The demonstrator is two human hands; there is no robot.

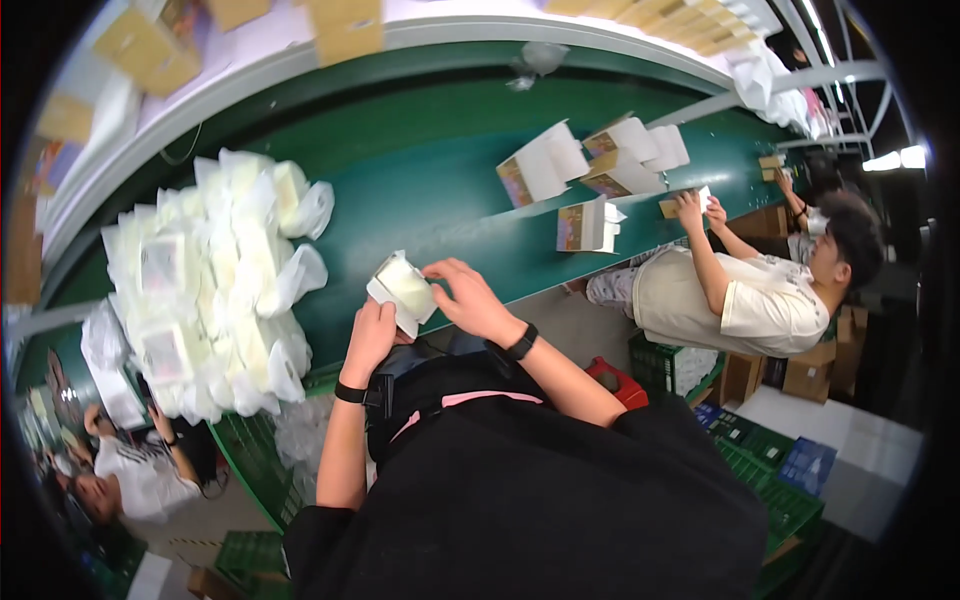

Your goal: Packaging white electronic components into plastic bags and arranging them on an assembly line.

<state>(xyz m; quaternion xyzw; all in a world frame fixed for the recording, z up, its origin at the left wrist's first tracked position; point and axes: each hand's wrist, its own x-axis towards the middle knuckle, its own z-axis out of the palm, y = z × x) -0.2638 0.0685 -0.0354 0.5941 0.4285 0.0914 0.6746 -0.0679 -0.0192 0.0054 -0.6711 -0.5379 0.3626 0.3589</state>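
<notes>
A small white carton (pixel 408 322) stands tilted at the green belt's near edge, its top flaps up. A pale yellow-green item (pixel 404 280) shows in its opening; its kind I cannot make out. My left hand (pixel 371 338) is closed on the carton's near left side. At the opening's right side is my right hand (pixel 472 302), its fingers apart and bent, the fingertips by the pale item. Whether they touch it is hard to tell. Both wrists wear black bands.
To the left, a big stack of plastic-wrapped pale packs (pixel 210 290) covers the belt (pixel 420 170). Several open cartons (pixel 588 226) stand to the right, near a co-worker (pixel 750 300) handling a carton. A green crate (pixel 250 460) is below left. Another person (pixel 140 480) is far left.
</notes>
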